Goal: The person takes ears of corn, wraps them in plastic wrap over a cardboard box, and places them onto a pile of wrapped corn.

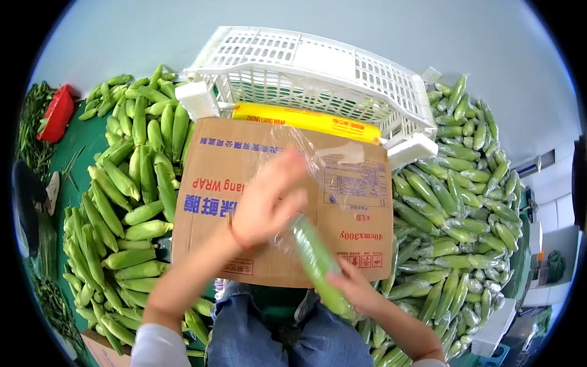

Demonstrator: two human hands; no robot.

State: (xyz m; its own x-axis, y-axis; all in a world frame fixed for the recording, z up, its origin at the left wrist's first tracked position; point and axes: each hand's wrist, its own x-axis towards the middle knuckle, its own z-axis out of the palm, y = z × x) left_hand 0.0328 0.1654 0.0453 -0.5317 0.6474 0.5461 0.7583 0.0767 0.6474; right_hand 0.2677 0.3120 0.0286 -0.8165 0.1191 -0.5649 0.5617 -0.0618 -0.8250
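My right hand [356, 286] is wrapped around the lower part of an ear of corn [315, 257] in its green husk, which tilts up toward the left. At the upper end of that ear, my left hand [272, 199] is blurred by motion, its fingers curled on thin clear plastic wrap [302, 144]. The wrap shows above and below the left hand; where it meets the corn is hard to make out. Beneath both hands lies a brown cardboard box [293, 266] with printed text. Behind the hands, a yellow roll box [306, 121] lies along the cardboard's far edge.
A white plastic crate [324, 58] stands tipped behind the cardboard. Unwrapped corn [131, 244] is heaped at left, film-wrapped corn [452, 232] at right. A red basin [58, 113] sits far left on the green surface [76, 147]. My knees [244, 324] are below the cardboard.
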